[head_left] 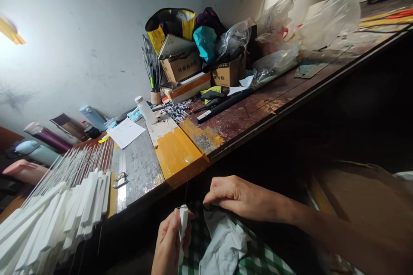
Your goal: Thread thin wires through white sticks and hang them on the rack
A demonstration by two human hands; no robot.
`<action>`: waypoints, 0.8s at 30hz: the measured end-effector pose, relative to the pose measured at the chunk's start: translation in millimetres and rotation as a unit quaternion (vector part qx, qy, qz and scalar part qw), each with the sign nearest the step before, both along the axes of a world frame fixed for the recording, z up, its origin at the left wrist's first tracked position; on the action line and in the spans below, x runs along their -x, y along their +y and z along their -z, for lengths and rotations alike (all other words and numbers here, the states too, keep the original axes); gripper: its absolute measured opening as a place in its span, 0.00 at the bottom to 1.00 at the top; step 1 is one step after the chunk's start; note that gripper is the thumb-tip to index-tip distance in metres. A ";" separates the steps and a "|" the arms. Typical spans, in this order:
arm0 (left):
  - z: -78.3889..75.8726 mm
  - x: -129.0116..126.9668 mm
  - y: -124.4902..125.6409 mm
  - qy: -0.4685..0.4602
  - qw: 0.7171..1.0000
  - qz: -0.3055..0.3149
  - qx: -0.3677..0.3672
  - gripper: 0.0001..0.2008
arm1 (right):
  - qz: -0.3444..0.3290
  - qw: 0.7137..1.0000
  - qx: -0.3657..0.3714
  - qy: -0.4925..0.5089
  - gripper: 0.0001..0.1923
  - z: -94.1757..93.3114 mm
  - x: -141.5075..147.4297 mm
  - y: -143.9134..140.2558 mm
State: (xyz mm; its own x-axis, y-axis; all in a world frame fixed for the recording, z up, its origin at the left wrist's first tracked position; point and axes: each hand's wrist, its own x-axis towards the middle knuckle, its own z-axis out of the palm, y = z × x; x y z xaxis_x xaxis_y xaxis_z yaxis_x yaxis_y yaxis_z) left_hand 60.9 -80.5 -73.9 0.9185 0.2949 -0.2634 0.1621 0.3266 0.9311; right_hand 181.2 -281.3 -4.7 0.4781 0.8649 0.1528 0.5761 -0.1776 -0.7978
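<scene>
My left hand is closed around a slim white bar, held nearly upright with a thin dark rod or wire rising from its top end. To its right, my right hand has its fingers curled in, just above a crumpled white cloth on a green checked fabric over my lap. Whether anything sits between those fingers is hidden. At the left of the bench lies a pile of similar white bars, thin rods sticking out of them toward the wall.
An orange-taped block covers the bench edge in front of me. Behind it stand a white bottle, a paper sheet, a heap of small black-and-white pieces and cardboard boxes. Clear plastic bags lie rightward.
</scene>
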 end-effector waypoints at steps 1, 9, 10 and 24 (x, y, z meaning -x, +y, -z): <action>0.5 1.0 0.5 -0.002 1.000 -0.003 -0.012 0.23 | -0.004 1.000 0.004 0.001 0.16 -1.2 -0.3 -0.7; -6.1 3.2 -11.3 -0.078 0.977 -0.097 -0.173 0.13 | 0.000 0.993 0.023 0.119 0.15 4.6 6.3 1.7; -5.1 2.0 -12.9 -0.098 0.966 -0.123 -0.205 0.12 | 0.005 0.984 0.038 0.173 0.14 7.5 8.2 2.8; 18.7 5.7 15.6 -0.105 0.941 -0.229 -0.224 0.22 | 0.177 0.949 0.019 -0.262 0.15 9.3 -97.4 10.1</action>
State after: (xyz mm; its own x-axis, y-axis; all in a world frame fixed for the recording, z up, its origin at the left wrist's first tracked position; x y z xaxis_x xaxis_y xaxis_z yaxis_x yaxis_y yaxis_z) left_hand 55.2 -64.9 -92.5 0.6857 0.7113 0.1546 -0.1028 -0.1157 0.9880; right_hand 278.6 -271.2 -14.1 0.6062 0.6744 0.4215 0.7909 -0.4559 -0.4082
